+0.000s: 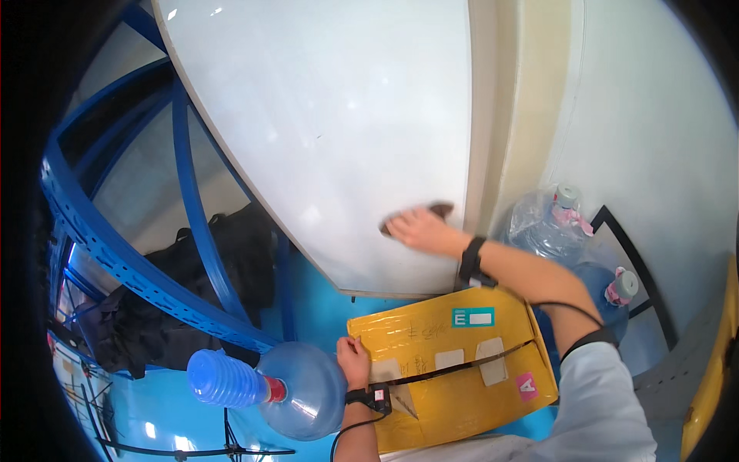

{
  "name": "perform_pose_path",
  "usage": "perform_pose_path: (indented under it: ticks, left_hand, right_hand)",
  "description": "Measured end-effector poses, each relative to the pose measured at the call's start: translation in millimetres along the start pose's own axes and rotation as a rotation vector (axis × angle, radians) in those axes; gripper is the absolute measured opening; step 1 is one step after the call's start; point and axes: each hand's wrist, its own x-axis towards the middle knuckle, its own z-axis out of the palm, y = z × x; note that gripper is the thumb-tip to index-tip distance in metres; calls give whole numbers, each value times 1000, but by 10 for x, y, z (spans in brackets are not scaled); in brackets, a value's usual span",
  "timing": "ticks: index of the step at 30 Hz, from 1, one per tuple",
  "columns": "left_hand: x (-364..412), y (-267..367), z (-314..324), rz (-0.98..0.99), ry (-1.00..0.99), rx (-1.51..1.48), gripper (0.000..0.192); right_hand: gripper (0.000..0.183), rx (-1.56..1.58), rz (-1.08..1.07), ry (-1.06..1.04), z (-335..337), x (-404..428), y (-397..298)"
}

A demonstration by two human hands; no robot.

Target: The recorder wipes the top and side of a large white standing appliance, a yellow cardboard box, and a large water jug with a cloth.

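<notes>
My right hand (424, 232) is pressed to a whiteboard (323, 144) near its lower right edge, holding a dark brown oblong pad (441, 210), possibly an eraser. Motion blurs both, and my fingers cover most of the pad. A small dark mark shows on the board higher up. Fingers curled, my left hand (353, 361) rests at the left edge of a yellow taped cardboard box (439, 398); whether it grips that edge is unclear. The box stands below the board and bears labels and handwriting. Each wrist wears a black strap with a cable.
Left of the box stands a water-cooler bottle (309, 392) topped by a stack of blue plastic lids or cups (228, 378). Two more bottles (548, 225) stand by the right wall. A blue metal rack (144, 277) with black fabric (231, 260) fills the left side.
</notes>
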Motion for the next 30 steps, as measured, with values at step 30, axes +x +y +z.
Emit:
perform_pose_path:
  ticks: [30]
  left_hand:
    - [56, 35, -35, -73, -8, -36, 16]
  right_hand:
    - [31, -146, 385, 389, -546, 1727, 941]
